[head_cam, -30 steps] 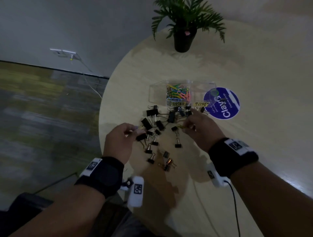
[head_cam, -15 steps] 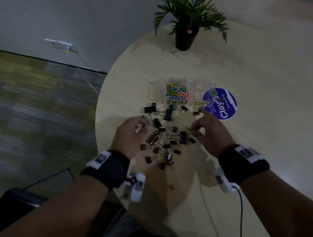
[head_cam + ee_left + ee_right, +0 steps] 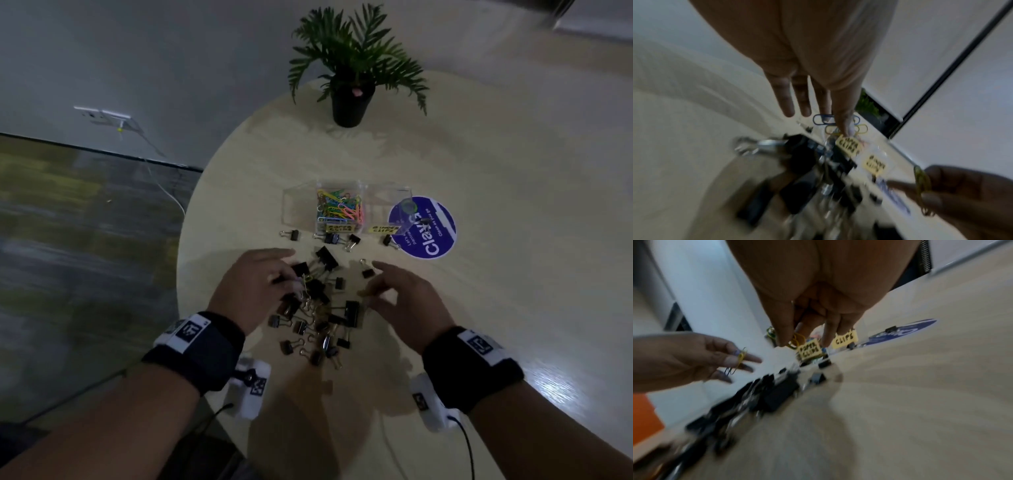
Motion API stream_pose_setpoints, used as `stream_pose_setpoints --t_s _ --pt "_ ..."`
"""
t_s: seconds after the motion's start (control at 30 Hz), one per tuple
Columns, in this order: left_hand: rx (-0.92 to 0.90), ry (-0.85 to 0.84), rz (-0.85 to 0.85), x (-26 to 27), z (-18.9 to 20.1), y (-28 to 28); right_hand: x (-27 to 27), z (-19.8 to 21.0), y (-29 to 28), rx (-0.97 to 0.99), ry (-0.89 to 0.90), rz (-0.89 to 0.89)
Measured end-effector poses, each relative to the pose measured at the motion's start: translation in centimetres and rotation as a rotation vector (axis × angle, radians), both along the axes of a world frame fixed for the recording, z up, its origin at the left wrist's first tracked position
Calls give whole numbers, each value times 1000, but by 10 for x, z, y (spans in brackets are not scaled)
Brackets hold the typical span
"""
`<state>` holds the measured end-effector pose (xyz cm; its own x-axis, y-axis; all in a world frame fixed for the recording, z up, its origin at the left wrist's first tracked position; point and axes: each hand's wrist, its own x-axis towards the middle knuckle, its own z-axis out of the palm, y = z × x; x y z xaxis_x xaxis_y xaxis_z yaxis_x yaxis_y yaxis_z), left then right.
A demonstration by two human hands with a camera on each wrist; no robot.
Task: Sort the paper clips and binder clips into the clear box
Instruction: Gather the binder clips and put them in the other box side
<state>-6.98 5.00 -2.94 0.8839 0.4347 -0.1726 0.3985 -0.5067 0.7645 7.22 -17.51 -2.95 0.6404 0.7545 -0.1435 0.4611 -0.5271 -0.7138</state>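
Observation:
A clear box (image 3: pixel 298 205) stands on the round table, with coloured paper clips (image 3: pixel 339 209) in its middle compartment and yellow labels on its front. A pile of black binder clips (image 3: pixel 318 308) lies between my hands. My left hand (image 3: pixel 284 274) hovers over the pile's left side; the right wrist view shows it pinching a yellow and a blue paper clip (image 3: pixel 740 358). My right hand (image 3: pixel 370 291) is over the right side and pinches yellow paper clips (image 3: pixel 797 339), also seen as the yellow clip (image 3: pixel 923 181) from the left wrist.
A potted plant (image 3: pixel 352 68) stands at the table's far edge. A round blue sticker (image 3: pixel 424 233) lies right of the box, with a binder clip (image 3: pixel 424 222) on it. Stray binder clips (image 3: pixel 291 234) lie along the box front. The table edge (image 3: pixel 181 274) curves just left of my left hand.
The scattered binder clips have been drawn together into a tighter pile nearer to me. My hands have come closer to each other above it.

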Motion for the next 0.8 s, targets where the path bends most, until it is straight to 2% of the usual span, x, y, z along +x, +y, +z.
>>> stream_pose_setpoints --t_s 0.1,0.2,0.27,0.4,0.53,0.63,0.7,0.8 --pt "-156 -81 266 28 17 7 22 12 11 61 -3 -263" --pt "-196 -105 343 72 32 11 49 21 36 79 71 -383" --pt "-111 -113 320 100 36 11 63 26 53 69 70 -389" --pt "158 -27 242 137 22 13 79 27 79 45 80 -399" --pt "305 30 139 148 16 11 85 23 96 -28 -24 -377" --pt "368 -23 82 144 19 13 87 20 106 -34 -35 -376" --pt "347 -88 120 138 20 16 87 19 111 -41 -7 -328" --pt "320 -137 261 124 17 26 85 20 104 14 -81 -319"
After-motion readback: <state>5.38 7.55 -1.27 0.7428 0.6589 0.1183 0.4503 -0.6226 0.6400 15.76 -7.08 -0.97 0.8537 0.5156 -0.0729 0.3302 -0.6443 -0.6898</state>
